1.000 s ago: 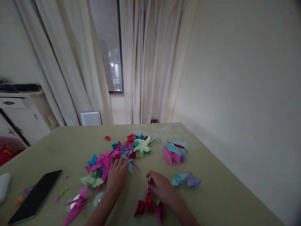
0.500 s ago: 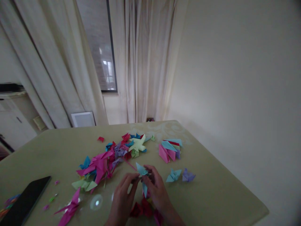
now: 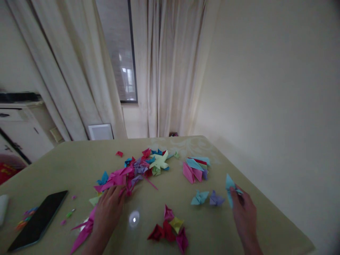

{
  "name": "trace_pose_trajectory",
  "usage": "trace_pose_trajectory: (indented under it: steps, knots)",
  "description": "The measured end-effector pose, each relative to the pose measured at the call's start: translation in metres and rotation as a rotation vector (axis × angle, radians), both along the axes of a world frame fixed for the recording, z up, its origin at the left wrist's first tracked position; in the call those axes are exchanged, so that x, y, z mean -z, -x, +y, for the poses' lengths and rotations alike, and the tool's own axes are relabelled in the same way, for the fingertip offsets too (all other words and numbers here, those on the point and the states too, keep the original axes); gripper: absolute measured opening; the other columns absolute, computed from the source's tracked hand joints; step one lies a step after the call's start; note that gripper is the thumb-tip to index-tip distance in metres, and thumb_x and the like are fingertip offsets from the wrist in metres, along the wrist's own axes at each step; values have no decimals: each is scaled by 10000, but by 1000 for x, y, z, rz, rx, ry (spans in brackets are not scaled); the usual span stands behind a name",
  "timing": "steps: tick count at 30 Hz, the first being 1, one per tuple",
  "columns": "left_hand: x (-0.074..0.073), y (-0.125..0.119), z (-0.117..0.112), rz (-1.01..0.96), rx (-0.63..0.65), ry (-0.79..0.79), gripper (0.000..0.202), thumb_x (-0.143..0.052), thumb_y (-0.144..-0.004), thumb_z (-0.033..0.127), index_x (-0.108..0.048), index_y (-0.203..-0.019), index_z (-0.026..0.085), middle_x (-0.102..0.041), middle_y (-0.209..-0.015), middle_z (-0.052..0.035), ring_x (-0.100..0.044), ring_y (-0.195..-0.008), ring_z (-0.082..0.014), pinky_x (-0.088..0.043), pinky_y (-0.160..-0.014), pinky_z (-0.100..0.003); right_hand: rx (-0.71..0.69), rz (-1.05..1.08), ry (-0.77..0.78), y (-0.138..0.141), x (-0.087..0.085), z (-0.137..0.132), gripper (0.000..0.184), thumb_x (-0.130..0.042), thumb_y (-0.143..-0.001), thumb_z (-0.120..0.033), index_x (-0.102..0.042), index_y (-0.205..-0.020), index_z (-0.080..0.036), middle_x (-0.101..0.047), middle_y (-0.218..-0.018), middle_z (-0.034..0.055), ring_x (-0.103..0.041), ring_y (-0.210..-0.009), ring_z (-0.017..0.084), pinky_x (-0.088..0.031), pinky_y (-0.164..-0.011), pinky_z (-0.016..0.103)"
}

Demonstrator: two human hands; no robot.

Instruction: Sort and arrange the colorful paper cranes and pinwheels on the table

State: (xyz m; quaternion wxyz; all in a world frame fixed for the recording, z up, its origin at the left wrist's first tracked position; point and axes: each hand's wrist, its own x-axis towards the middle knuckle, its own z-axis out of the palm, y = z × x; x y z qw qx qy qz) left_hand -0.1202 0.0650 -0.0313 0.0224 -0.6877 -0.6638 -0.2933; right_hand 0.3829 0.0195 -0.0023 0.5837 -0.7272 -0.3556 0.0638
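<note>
My right hand (image 3: pixel 244 215) is out at the right side of the table, fingers closed on a light blue folded paper piece (image 3: pixel 230 185) held above the tabletop. My left hand (image 3: pixel 108 209) lies on the near edge of a big heap of coloured folded papers (image 3: pixel 132 169), fingers spread over pink pieces. A blue folded figure (image 3: pixel 199 197) and a purple folded figure (image 3: pixel 216 199) sit side by side just left of my right hand. A small cluster of red, pink and yellow folded pieces (image 3: pixel 168 230) lies between my arms.
A stack of pink and blue folded sheets (image 3: pixel 195 168) lies behind the two figures. A black phone (image 3: pixel 38 220) rests at the left of the olive-green table (image 3: pixel 79 156). Curtains, a window and a white cabinet (image 3: pixel 21 131) stand beyond; a wall runs along the right.
My hands, together at the centre on the light blue piece, have parted: the right carried it to the right, the left went back to the heap.
</note>
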Motion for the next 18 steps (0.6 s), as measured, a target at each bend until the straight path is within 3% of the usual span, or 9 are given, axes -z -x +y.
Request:
trace_pose_trajectory:
  steps: [4, 7, 9, 12, 14, 16, 18]
  knots:
    - [-3, -9, 7, 225, 16, 99, 366, -492, -1003, 365, -775, -1172, 205, -749, -1231, -161, -673, -1156, -357, -527, -991, -496, 61, 7, 190, -47, 16, -11, 881, -622, -689, -892, -750, -1130, -140, -791, -979, 207, -743, -873, 398, -578, -809, 529]
    - [-9, -24, 13, 303, 1, 154, 318, -512, -987, 267, -791, -1132, 223, -730, -1298, -160, -653, -1211, -350, -510, -1012, -490, 37, -5, 264, -57, 27, -12, 773, -622, -645, -879, -757, -919, -169, -793, -883, 212, -741, -830, 416, -577, -807, 567]
    - [-13, -27, 15, 271, -8, 162, 296, -509, -977, 242, -796, -1050, 236, -742, -1243, -142, -662, -1178, -335, -515, -996, -472, -6, -27, 321, -59, 31, -11, 713, -603, -643, -865, -757, -835, -195, -796, -871, 206, -740, -854, 424, -572, -845, 581]
    - [-18, -25, 13, 67, 23, 71, 262, -535, -971, 345, -778, -966, 246, -737, -1078, -110, -686, -1031, -312, -547, -932, -450, -27, -17, 392, -62, 34, -14, 758, -594, -629, -854, -786, -938, -190, -797, -954, 211, -744, -891, 413, -574, -872, 568]
    - [-21, -25, 8, -162, 102, -17, 296, -546, -980, 453, -763, -944, 255, -716, -1020, -88, -693, -950, -285, -574, -874, -415, 33, -46, 380, -60, 32, -18, 875, -569, -650, -865, -778, -1089, -138, -774, -1067, 254, -739, -902, 406, -578, -865, 565]
    - [-26, -31, -1, -405, 202, -69, 328, -563, -994, 523, -749, -945, 258, -716, -1024, -77, -705, -929, -258, -595, -819, -367, 117, -127, 288, -49, 27, -23, 962, -519, -720, -877, -736, -1215, -82, -731, -1169, 294, -725, -933, 400, -577, -869, 564]
    - [-30, -46, -13, -604, 309, -70, 319, -594, -1005, 523, -738, -943, 246, -728, -1008, -75, -719, -911, -240, -608, -782, -334, 126, -179, 166, -22, 19, -27, 930, -489, -793, -880, -728, -1219, -89, -724, -1176, 278, -713, -946, 380, -583, -853, 535]
